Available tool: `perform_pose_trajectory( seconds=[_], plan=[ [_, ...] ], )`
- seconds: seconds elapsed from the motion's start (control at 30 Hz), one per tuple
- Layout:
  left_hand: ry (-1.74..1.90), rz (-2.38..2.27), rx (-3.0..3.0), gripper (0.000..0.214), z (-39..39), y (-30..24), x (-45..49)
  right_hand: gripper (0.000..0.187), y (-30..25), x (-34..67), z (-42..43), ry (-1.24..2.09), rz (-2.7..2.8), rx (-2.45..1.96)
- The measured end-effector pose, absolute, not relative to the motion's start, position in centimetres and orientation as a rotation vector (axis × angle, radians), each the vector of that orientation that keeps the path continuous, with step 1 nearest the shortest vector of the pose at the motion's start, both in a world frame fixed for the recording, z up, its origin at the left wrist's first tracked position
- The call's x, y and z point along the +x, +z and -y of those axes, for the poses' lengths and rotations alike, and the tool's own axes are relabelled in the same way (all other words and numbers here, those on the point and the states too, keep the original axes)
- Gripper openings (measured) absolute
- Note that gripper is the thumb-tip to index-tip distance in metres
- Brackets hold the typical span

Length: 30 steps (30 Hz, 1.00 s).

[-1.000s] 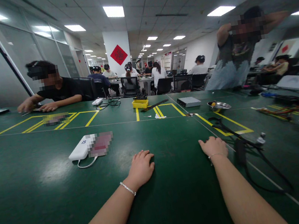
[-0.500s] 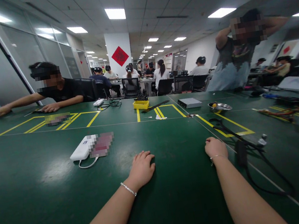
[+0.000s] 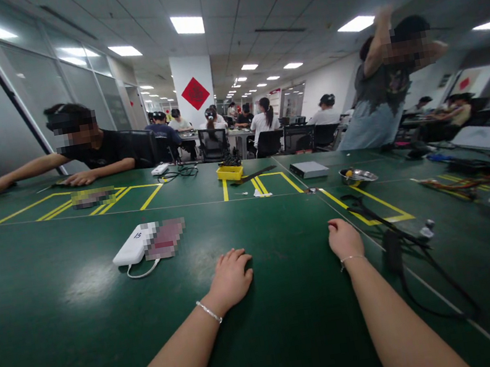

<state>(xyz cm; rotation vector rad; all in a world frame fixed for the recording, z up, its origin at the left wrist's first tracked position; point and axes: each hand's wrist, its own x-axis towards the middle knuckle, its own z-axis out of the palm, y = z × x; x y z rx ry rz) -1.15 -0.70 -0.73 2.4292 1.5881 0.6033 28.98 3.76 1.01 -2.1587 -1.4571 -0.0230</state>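
Observation:
My left hand rests palm down on the green table, fingers loosely spread, holding nothing. A silver bracelet circles its wrist. My right hand lies on the table a little to the right, fingers curled under into a loose fist, with a thin bracelet on the wrist. Nothing shows inside it. A white power bank with a short white cable lies ahead of my left hand. A black cable with a small block runs just right of my right hand.
Yellow tape lines mark the table. A yellow tray, a grey box and a metal bowl sit farther back. A seated person reaches across the far left. Another person stands at the right.
My right hand has curled from flat into a loose fist and shifted slightly left. The seated person stretched an arm out to the left. The standing person raised an arm.

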Motion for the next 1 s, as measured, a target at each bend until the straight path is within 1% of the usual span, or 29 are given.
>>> perform_pose_trajectory(
  seconds=[0.13,0.3,0.37,0.5,0.57,0.63,0.67,0.77,0.83,0.93,1.0],
  plan=[
    [0.680,-1.569,2.380,0.030,0.7,-0.5,-1.0,0.028,2.4,24.3,-3.2,-0.071,1.750,-1.806],
    [0.934,-1.409,2.069,0.034,0.8,0.1,-0.7,0.021,2.5,16.9,-1.2,0.056,2.206,-1.307],
    [0.982,-1.308,1.937,0.031,0.6,0.2,-0.6,0.023,2.1,14.8,-0.3,0.113,2.297,-1.183],
    [1.030,-1.223,1.822,0.018,0.1,0.1,-0.8,0.032,2.1,12.9,0.9,0.201,2.384,-1.030],
    [1.059,-1.182,1.722,0.020,-0.1,0.1,-0.8,0.035,2.5,13.4,0.7,0.194,2.399,-0.999],
    [1.075,-1.158,1.592,0.026,-0.3,0.2,-0.8,0.037,2.9,15.0,-0.1,0.122,2.340,-1.118],
    [1.076,-1.162,1.538,0.027,-0.4,0.2,-0.8,0.036,3.0,16.2,-0.6,0.066,2.271,-1.253],
    [1.070,-1.191,1.468,0.027,-0.4,0.3,-0.8,0.035,2.9,20.8,-2.0,-0.111,1.936,-1.823],
    [1.074,-1.204,1.462,0.027,-0.4,0.2,-0.9,0.041,2.5,24.1,-2.7,-0.176,1.692,-2.158],
    [1.075,-1.198,1.461,0.028,-0.2,0.2,-1.0,0.047,1.8,28.0,-3.1,-0.091,1.461,-2.435],
    [1.069,-1.197,1.468,0.029,-0.1,0.3,-1.0,0.046,1.3,29.4,-3.2,0.008,1.436,-2.499]
  ],
)
